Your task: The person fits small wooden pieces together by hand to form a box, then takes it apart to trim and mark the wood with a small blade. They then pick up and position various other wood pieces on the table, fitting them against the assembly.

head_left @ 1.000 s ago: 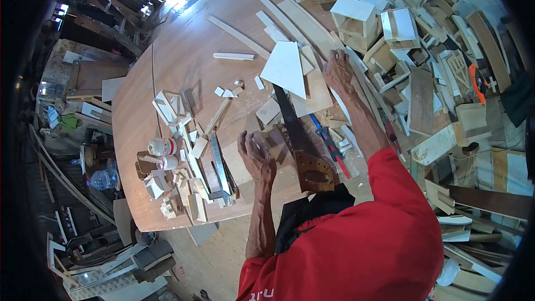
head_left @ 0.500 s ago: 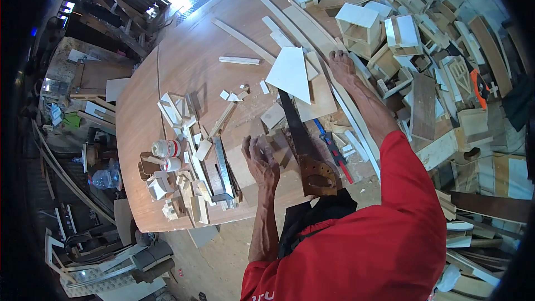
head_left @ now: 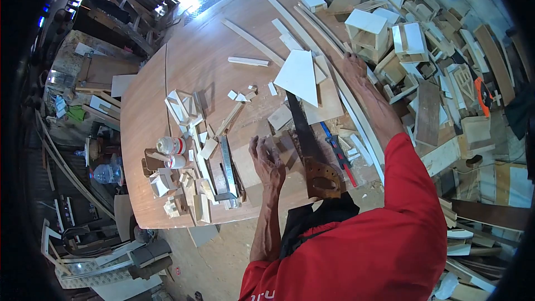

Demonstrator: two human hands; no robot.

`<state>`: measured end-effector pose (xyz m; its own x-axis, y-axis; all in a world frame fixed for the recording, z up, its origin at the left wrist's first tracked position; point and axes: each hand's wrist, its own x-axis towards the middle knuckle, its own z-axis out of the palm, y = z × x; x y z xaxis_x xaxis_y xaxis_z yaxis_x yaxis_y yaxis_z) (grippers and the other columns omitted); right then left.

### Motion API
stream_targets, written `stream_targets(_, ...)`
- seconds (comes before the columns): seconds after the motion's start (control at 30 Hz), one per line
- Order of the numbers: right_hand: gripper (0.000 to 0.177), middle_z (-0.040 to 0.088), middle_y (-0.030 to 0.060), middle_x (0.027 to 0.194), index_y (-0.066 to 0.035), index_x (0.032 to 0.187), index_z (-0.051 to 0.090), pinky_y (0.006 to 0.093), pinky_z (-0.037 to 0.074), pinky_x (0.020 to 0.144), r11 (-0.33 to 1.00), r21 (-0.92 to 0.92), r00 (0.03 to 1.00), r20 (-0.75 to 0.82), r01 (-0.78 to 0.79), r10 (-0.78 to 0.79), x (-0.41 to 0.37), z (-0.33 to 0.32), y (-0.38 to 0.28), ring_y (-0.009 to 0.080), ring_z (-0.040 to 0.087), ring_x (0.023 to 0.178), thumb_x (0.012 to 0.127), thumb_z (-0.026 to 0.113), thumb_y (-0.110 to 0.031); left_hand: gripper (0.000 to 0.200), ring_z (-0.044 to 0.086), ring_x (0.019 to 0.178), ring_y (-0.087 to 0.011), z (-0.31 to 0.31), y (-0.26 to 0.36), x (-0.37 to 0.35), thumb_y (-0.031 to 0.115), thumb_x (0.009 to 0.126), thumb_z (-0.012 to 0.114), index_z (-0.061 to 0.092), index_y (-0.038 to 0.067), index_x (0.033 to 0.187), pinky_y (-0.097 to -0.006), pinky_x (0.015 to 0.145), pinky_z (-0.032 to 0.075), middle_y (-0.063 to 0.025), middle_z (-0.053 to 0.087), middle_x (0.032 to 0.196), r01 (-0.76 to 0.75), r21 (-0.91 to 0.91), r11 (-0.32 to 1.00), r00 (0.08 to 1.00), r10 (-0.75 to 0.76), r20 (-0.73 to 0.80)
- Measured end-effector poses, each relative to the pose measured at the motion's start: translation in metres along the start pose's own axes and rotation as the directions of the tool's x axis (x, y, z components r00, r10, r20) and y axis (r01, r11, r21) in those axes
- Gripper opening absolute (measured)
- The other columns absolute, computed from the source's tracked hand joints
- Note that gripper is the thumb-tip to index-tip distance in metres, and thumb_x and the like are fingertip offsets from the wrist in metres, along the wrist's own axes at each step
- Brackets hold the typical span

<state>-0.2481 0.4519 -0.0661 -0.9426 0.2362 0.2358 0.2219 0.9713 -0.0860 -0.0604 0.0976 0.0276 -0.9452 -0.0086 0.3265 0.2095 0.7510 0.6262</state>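
Observation:
My left hand point(head_left: 268, 161) is over the near part of the wooden table point(head_left: 142, 161), fingers apart and bent, with nothing in it. Right of it lies a handsaw, its brown wooden handle point(head_left: 323, 178) toward me and its dark blade point(head_left: 301, 128) partly under a white angular board point(head_left: 299, 76). My right hand point(head_left: 355, 68) reaches to the table's right side, its fingers at the long thin wood strips point(head_left: 319, 27); what they hold, if anything, is hidden. A blue and red tool point(head_left: 337, 153) lies right of the saw. A metal-edged tool point(head_left: 228, 170) lies left of my left hand.
Jars point(head_left: 171, 145) and small wood offcuts stand at the table's left. Wooden boxes point(head_left: 366, 29) and heaped scraps fill the right side, with an orange-handled tool point(head_left: 482, 97) among them. A plastic bottle point(head_left: 106, 173) is beyond the left edge.
The view has shifted slightly, so the table items appear a little further right. My right hand has moved slightly nearer along the strips; my left hand looks nearly the same.

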Motion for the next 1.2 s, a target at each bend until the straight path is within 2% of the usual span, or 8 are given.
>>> stream_targets(0.33,0.027,0.068,0.0189,0.099,-0.005,0.096,0.065,0.0449,0.048,0.086,0.835,0.380,0.916,0.124,-0.398,0.381,-0.038,-0.036,-0.019,0.0376,0.063,0.097,0.083,0.059,-0.028,0.034,0.045,0.123,-0.0419,-0.001,-0.004,0.000,0.003,0.087,0.055,0.051,0.000,0.120,-0.0459,0.102,0.039,-0.0241,0.043,0.133,-0.013,0.008,1.000,1.000,0.013,0.021)
stream_targets(0.47,0.029,0.064,0.0261,0.087,0.000,0.092,0.064,0.0454,0.048,0.078,0.794,0.511,0.927,0.015,-0.330,0.375,-0.066,-0.033,-0.021,0.0403,0.062,0.088,0.084,0.060,-0.028,0.036,0.040,0.127,-0.0439,-0.008,-0.001,0.005,0.003,0.085,0.056,0.052,-0.001,0.120,-0.0483,0.105,0.035,-0.0263,0.044,0.133,-0.029,-0.046,0.999,0.999,0.030,0.023)
stream_targets(0.6,0.033,0.066,0.0200,0.087,0.000,0.098,0.065,0.0428,0.048,0.075,0.709,0.597,0.925,0.188,-0.375,0.331,-0.096,-0.065,-0.031,0.0361,0.064,0.083,0.084,0.061,-0.030,0.034,0.045,0.124,-0.0415,-0.018,0.009,0.022,0.003,0.085,0.058,0.053,-0.001,0.118,-0.0454,0.102,0.039,-0.0233,0.046,0.132,-0.114,-0.085,0.990,0.993,0.115,0.008)
stream_targets(0.7,0.027,0.063,0.0083,0.075,0.001,0.101,0.066,0.0307,0.049,0.060,0.304,0.856,0.893,0.324,-0.417,0.313,-0.126,-0.089,-0.056,0.0152,0.060,0.069,0.090,0.060,-0.023,0.035,0.045,0.125,-0.0399,-0.027,0.010,0.037,0.004,0.085,0.059,0.053,-0.001,0.119,-0.0442,0.103,0.039,-0.0229,0.048,0.130,-0.190,-0.176,0.966,0.980,0.198,0.028)
stream_targets(0.8,0.026,0.063,0.0033,0.079,0.003,0.104,0.066,0.0275,0.048,0.057,0.141,0.907,0.896,0.349,-0.396,0.274,-0.156,-0.140,-0.096,0.0107,0.058,0.068,0.091,0.060,-0.018,0.044,0.040,0.130,-0.0385,-0.031,0.004,0.052,0.002,0.082,0.062,0.050,-0.001,0.125,-0.0449,0.107,0.035,-0.0213,0.048,0.132,-0.266,-0.281,0.922,0.955,0.292,0.055)
stream_targets(1.0,0.026,0.066,0.0023,0.089,0.004,0.108,0.067,0.0251,0.048,0.065,0.045,0.926,0.912,0.359,-0.375,0.199,-0.206,-0.168,-0.160,0.0088,0.058,0.076,0.089,0.063,-0.013,0.053,0.029,0.138,-0.0382,-0.038,0.014,0.082,0.024,0.090,0.056,0.043,0.003,0.137,-0.0482,0.115,0.021,-0.0186,0.040,0.144,-0.452,-0.294,0.842,0.800,0.528,0.285)
stream_targets(1.07,0.024,0.066,0.0015,0.090,0.003,0.106,0.068,0.0240,0.047,0.067,-0.146,0.893,0.871,0.448,-0.425,0.202,-0.218,-0.178,-0.178,0.0087,0.058,0.078,0.089,0.063,-0.014,0.061,0.027,0.140,-0.0370,-0.038,0.009,0.090,0.036,0.092,0.052,0.038,0.003,0.141,-0.0494,0.115,0.020,-0.0172,0.034,0.149,-0.608,-0.274,0.745,0.653,0.665,0.361)
stream_targets(1.2,0.026,0.066,0.0008,0.090,0.002,0.107,0.069,0.0231,0.045,0.067,-0.032,0.911,0.894,0.410,-0.411,0.182,-0.243,-0.185,-0.189,0.0075,0.056,0.077,0.089,0.063,-0.017,0.061,0.026,0.140,-0.0379,-0.027,-0.033,0.126,0.038,0.092,0.051,0.036,0.014,0.145,-0.0520,0.114,0.018,-0.0176,0.033,0.149,-0.710,-0.120,0.694,0.596,0.683,0.423)
